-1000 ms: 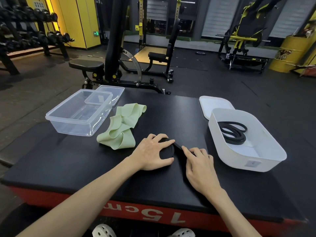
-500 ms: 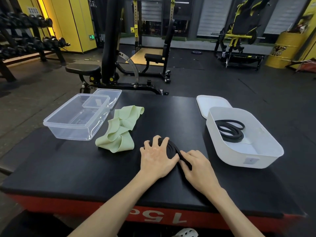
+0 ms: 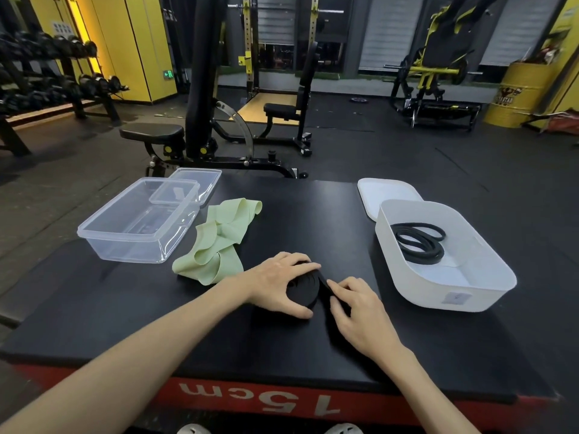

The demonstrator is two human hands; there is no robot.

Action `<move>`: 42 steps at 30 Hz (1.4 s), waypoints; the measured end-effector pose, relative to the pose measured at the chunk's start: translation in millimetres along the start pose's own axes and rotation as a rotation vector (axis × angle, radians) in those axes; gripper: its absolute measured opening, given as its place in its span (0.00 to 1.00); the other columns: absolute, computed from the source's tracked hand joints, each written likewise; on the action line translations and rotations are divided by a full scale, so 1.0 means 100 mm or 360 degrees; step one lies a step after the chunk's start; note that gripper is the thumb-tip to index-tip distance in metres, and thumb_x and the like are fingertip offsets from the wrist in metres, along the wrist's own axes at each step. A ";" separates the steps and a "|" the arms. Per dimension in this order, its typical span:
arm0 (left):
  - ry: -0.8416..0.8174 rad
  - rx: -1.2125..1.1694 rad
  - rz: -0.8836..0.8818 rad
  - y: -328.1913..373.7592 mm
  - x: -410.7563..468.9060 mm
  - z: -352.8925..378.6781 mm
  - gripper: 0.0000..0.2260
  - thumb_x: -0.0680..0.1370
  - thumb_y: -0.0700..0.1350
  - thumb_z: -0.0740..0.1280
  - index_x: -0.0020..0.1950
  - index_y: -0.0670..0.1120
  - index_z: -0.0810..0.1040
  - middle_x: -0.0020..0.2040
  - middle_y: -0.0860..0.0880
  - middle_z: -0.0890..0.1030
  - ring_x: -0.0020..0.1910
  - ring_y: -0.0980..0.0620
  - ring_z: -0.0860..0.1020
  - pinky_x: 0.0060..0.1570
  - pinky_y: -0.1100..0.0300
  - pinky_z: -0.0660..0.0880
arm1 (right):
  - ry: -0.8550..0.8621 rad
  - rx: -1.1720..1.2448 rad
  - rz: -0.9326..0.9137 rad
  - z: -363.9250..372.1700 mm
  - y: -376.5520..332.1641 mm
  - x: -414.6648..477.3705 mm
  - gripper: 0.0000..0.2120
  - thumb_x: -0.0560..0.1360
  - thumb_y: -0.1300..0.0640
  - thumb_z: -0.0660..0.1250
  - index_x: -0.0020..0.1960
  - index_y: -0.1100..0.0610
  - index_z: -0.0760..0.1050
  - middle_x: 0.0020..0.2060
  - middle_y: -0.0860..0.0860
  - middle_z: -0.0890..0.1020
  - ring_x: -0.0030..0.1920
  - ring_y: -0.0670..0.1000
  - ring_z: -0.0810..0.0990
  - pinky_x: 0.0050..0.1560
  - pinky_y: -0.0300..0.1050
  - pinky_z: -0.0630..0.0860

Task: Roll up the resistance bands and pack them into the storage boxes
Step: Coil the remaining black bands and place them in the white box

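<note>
Left hand (image 3: 275, 281): fingers curled over the top of the black band (image 3: 305, 288), thumb braced on its near side; the band is gripped as a flat coil on the black platform (image 3: 125, 308).

Right hand (image 3: 360, 314): just beside the coil at its four o'clock; thumb and bent fingers hold the loose tail (image 3: 323, 279) where it leaves the coil; how much tail is left to wind is hidden under the hand.

Step in hand, as judged: rolling the black band, near its end; packing not yet begun for this band.

Surroundings, working outward: a green band (image 3: 219, 245) lies crumpled and unrolled at ten o'clock of the left hand, near it but apart; beyond it, same bearing, a clear box (image 3: 119, 235) holds no band, its clear lid (image 3: 200, 183) behind it at twelve o'clock; at two o'clock of the right hand stands the white box (image 3: 438, 291), open, with a coiled black band (image 3: 419, 242) already inside; its white lid (image 3: 385, 192) lies at the box's eleven o'clock, partly tucked behind it.

Next move, as judged: wind the last of the tail on tight; keep the coil pinched so it cannot spring open; lift it to two o'clock and lay it in the white box beside the one there; the green band then remains.
</note>
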State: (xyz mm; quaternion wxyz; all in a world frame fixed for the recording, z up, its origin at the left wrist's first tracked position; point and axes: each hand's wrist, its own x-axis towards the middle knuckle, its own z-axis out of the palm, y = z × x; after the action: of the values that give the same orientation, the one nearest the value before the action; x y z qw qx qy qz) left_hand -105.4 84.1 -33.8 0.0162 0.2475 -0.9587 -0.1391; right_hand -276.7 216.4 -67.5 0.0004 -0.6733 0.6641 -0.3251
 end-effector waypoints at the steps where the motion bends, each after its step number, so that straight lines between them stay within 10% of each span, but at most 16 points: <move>1: 0.0078 0.0014 0.0007 0.00 -0.02 0.05 0.42 0.67 0.70 0.64 0.77 0.55 0.58 0.73 0.56 0.61 0.71 0.53 0.59 0.72 0.54 0.59 | -0.0004 0.0016 0.0036 -0.01 0.00 0.00 0.18 0.74 0.57 0.62 0.61 0.58 0.78 0.42 0.45 0.75 0.46 0.44 0.71 0.49 0.31 0.64; 20: 0.0547 -0.0147 -0.0795 0.41 0.12 0.28 0.37 0.68 0.70 0.63 0.74 0.58 0.62 0.70 0.59 0.63 0.70 0.51 0.60 0.67 0.51 0.59 | 0.0110 0.0015 0.0204 0.02 0.05 0.02 0.11 0.72 0.56 0.70 0.53 0.57 0.80 0.40 0.47 0.75 0.44 0.49 0.76 0.45 0.37 0.68; 30: -0.0166 -0.0285 -0.0248 0.05 0.03 -0.15 0.52 0.64 0.63 0.76 0.79 0.56 0.50 0.78 0.55 0.51 0.77 0.54 0.48 0.76 0.53 0.51 | 0.0110 0.0136 0.0192 -0.01 0.06 0.04 0.11 0.71 0.58 0.71 0.53 0.56 0.82 0.38 0.46 0.76 0.39 0.47 0.76 0.42 0.39 0.72; 42: 0.0617 -0.0480 -0.0508 0.29 -0.04 0.21 0.43 0.61 0.66 0.73 0.73 0.52 0.68 0.70 0.64 0.65 0.71 0.57 0.60 0.66 0.59 0.62 | 0.0151 -0.0017 0.0327 0.03 -0.14 0.06 0.10 0.69 0.60 0.73 0.50 0.60 0.82 0.37 0.52 0.80 0.39 0.54 0.79 0.42 0.45 0.74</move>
State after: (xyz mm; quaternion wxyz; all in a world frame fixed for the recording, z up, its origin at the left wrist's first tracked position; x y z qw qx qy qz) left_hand -117.9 115.6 -46.2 0.2135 0.4118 -0.8552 -0.2311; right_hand -263.6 211.1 -61.7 -0.0012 -0.5856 0.7306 -0.3513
